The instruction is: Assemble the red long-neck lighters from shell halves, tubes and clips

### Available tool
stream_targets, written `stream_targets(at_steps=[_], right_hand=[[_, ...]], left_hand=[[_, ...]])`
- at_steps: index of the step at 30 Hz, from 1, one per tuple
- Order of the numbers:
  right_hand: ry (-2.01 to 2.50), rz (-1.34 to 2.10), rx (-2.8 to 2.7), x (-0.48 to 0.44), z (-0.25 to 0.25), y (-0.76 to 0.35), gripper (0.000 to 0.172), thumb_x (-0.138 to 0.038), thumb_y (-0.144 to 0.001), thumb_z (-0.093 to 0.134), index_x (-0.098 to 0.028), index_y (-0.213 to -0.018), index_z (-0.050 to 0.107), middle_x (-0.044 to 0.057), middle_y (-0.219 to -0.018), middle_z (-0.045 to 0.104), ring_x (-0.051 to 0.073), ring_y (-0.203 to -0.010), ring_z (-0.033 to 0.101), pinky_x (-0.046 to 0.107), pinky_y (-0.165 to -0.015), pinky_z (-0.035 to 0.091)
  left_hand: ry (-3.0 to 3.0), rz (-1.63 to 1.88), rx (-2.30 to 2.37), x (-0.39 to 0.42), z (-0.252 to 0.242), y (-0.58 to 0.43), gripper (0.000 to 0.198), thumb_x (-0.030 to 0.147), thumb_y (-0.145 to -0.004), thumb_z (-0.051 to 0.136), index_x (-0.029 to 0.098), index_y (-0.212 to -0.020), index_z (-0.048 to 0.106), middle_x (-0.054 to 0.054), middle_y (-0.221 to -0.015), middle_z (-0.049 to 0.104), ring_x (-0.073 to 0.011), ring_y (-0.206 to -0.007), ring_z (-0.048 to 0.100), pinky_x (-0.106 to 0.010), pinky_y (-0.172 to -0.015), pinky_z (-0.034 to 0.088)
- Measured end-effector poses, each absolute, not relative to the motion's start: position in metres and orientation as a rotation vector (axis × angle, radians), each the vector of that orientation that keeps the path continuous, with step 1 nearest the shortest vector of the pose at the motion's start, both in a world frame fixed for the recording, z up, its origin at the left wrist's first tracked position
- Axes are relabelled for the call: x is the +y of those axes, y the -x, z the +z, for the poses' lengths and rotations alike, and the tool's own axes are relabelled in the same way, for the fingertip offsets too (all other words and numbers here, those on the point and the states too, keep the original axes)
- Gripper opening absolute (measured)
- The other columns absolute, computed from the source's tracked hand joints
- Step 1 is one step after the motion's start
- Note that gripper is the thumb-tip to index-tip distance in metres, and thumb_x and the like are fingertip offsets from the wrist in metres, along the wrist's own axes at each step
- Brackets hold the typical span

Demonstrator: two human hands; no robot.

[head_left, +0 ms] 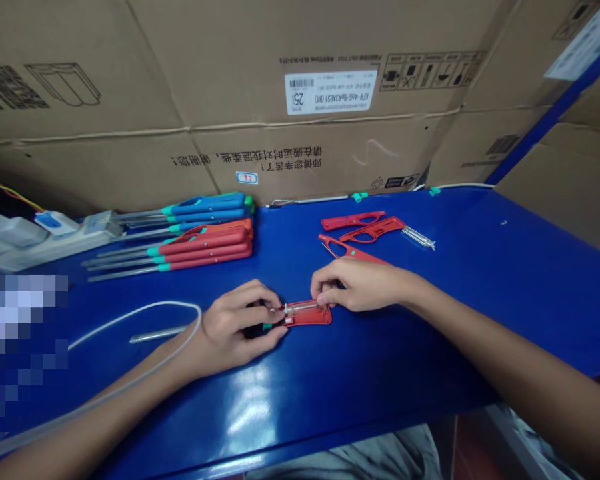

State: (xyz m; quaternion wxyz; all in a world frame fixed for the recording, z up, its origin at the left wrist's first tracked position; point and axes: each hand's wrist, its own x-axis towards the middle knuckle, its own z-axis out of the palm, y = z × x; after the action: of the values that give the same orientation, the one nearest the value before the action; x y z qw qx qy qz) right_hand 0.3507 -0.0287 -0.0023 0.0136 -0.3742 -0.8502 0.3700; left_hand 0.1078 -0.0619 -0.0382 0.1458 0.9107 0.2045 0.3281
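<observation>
grey-green cloth [350, 460] shows below the near edge of the blue bench [380, 380]. above the bench, the left hand [243, 323] holds the left end of an open red casing [310, 321] between fingers and thumb. the right hand [347, 287] is narrow, thumb and fingertips drawn together at the casing's right end; whether they grip the clear tube [303, 308] lying inside it, i cannot quite tell. a metal tube [155, 335] and a white cable [155, 303] lie by the left forearm. beyond the right hand are red casing pieces [370, 233] and silvery rods [417, 238]. farther left, red lighters [205, 250] and blue lighters [210, 208] lie stacked near a power strip [55, 243]. cardboard [245, 73] stands behind.
</observation>
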Motion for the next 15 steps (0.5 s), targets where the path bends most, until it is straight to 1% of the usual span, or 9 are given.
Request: stream_targets(at_steps=[3,9,12,15], right_hand=[[1.182,1.106,-2.658,-0.0297,-0.0021,-0.3501,0.015,-0.013,-0.082,0.051,-0.016,-0.085,0.065,0.002,-0.076,0.066,0.012,-0.064,0.052,0.023,-0.055,0.035],[1.167,1.052,-2.682,-0.0306,-0.0019,-0.3493,0.016,-0.011,-0.081,0.050,-0.016,-0.083,0.065,0.000,-0.070,0.061,0.010,-0.059,0.048,0.022,-0.054,0.033],[1.169,1.053,-2.684,-0.0307,-0.0010,-0.3488,0.016,-0.011,-0.081,0.050,-0.015,-0.083,0.065,0.000,-0.069,0.060,0.010,-0.058,0.047,0.022,-0.053,0.032],[1.176,1.044,-2.691,-0.0310,-0.0001,-0.3487,0.016,-0.011,-0.082,0.049,-0.016,-0.083,0.065,0.000,-0.070,0.061,0.010,-0.058,0.047,0.022,-0.054,0.032]], left_hand=[[-2.615,0.933,0.590,-0.0622,-0.0376,-0.1078,0.004,0.011,-0.081,0.066,0.013,-0.083,0.068,-0.010,-0.085,0.066,-0.0165,-0.075,0.062,-0.029,-0.066,0.054],[-2.606,0.906,0.603,-0.0618,-0.0374,-0.1064,0.005,0.011,-0.081,0.067,0.013,-0.085,0.069,-0.010,-0.086,0.066,-0.0164,-0.076,0.061,-0.029,-0.066,0.054],[-2.610,0.906,0.597,-0.0619,-0.0380,-0.1058,0.009,0.011,-0.081,0.066,0.013,-0.089,0.067,-0.010,-0.088,0.065,-0.0168,-0.078,0.061,-0.030,-0.068,0.054],[-2.599,0.894,0.606,-0.0629,-0.0383,-0.1056,0.017,0.012,-0.081,0.065,0.013,-0.097,0.063,-0.010,-0.087,0.066,-0.0176,-0.079,0.060,-0.032,-0.071,0.054]])
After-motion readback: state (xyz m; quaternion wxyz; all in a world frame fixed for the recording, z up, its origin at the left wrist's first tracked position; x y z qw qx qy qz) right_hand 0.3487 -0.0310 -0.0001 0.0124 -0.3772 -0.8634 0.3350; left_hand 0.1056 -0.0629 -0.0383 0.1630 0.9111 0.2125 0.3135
